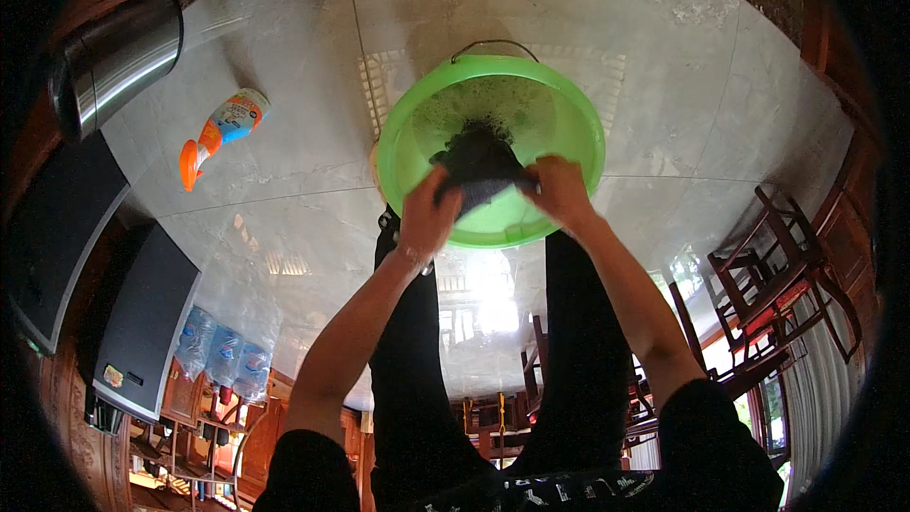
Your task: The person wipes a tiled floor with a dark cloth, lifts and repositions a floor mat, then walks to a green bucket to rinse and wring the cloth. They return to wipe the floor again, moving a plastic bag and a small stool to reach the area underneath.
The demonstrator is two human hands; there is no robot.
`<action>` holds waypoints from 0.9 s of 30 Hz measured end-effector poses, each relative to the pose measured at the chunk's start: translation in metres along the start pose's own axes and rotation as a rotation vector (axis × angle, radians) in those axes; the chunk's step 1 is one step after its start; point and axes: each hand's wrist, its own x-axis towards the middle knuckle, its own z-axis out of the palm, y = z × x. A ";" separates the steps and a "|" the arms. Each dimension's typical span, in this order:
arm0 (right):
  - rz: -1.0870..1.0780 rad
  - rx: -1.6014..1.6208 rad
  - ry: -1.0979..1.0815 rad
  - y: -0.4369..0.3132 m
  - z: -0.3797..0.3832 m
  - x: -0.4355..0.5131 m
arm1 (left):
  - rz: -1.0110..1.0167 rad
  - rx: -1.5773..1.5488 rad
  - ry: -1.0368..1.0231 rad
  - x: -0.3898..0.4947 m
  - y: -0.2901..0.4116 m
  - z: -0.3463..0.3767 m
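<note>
A dark wet cloth [482, 160] is stretched between my hands, over a light green plastic bucket [593, 131]. My left hand [429, 217] grips the cloth's left edge near the bucket's front rim. On the other side, my right hand [561, 190] pinches the right edge, its fingers a little blurred. The cloth's far end hangs down toward soapy water [522, 96] with foam on top; I cannot tell how much of it is submerged. Behind the far rim curves the wire handle [495, 41] of the bucket.
An orange-topped spray bottle [231, 121] is on the glossy tiled floor [298, 149] to the left. Beyond it lies a shiny metal cylinder [124, 60]. Large water bottles [224, 354] stand near a dark refrigerator-like cabinet [146, 320]. Wooden chairs [775, 277] are at the right.
</note>
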 end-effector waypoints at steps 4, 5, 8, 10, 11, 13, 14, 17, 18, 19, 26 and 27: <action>0.109 0.331 0.642 0.013 0.046 0.100 | 0.158 0.216 0.516 0.088 -0.047 0.042; 0.180 0.302 0.615 0.012 0.068 0.112 | 0.390 0.470 0.617 0.106 -0.056 0.049; 0.254 0.321 0.209 0.030 0.100 0.124 | 0.046 0.369 0.146 0.135 -0.077 0.070; 0.208 0.505 0.251 0.018 0.115 0.124 | -0.206 0.756 -0.212 0.171 -0.118 0.055; 0.199 0.595 0.274 0.015 0.118 0.121 | -0.367 0.397 -0.127 0.170 -0.134 0.059; 0.178 0.762 0.367 0.008 0.102 0.121 | -0.576 -0.409 0.199 0.167 -0.134 0.064; 0.160 0.845 0.412 0.002 0.094 0.121 | -0.572 -0.839 0.185 0.163 -0.134 0.066; -0.041 0.774 0.391 -0.039 0.077 0.071 | -0.522 -1.220 0.032 0.136 -0.072 0.058; -0.139 0.651 0.357 -0.061 0.057 0.048 | -0.447 -1.188 -0.016 0.128 -0.062 0.050; -0.222 0.523 0.327 -0.074 0.038 0.033 | -0.378 -1.156 -0.076 0.119 -0.055 0.048; 0.182 0.170 0.218 -0.040 0.047 0.125 | -0.585 -1.303 -0.052 0.082 -0.122 0.072; 0.151 0.167 0.203 -0.012 0.059 0.138 | -0.644 -1.174 0.076 0.085 -0.114 0.072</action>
